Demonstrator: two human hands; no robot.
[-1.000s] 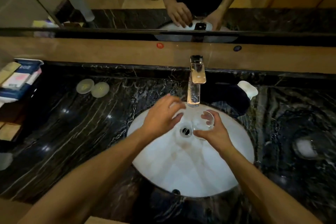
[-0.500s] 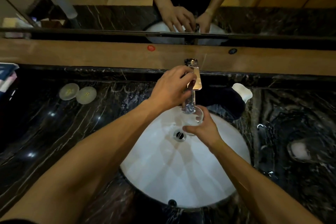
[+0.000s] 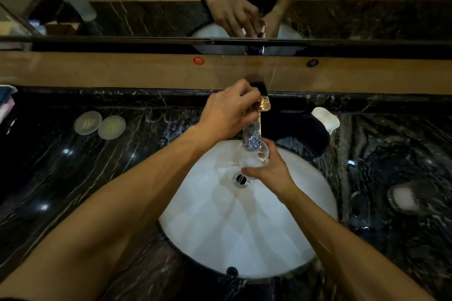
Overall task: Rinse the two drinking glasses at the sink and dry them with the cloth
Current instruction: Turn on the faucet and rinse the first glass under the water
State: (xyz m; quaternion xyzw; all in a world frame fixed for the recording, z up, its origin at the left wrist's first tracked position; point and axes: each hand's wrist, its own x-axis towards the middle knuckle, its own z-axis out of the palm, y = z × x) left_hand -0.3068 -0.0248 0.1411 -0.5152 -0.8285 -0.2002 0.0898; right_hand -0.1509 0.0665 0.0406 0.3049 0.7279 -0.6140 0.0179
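Observation:
A clear drinking glass point(image 3: 254, 157) is held upright under the chrome tap spout point(image 3: 253, 135), over the white round basin point(image 3: 220, 234). My right hand point(image 3: 269, 171) grips the glass from below and the side. My left hand point(image 3: 227, 111) is closed around the tap handle point(image 3: 263, 102) at the top of the faucet. A second clear glass point(image 3: 404, 197) stands on the black marble counter at the far right. A dark cloth point(image 3: 298, 129) lies on the counter behind the basin, right of the tap.
The drain point(image 3: 241, 179) sits in the basin near the glass. Two round frosted coasters point(image 3: 100, 124) lie on the counter at left. A white soap dish point(image 3: 326, 116) rests behind the cloth. The mirror point(image 3: 146, 7) above reflects my hands.
My left hand rose from the basin to the tap handle and grips it. My right hand moved the glass up under the spout.

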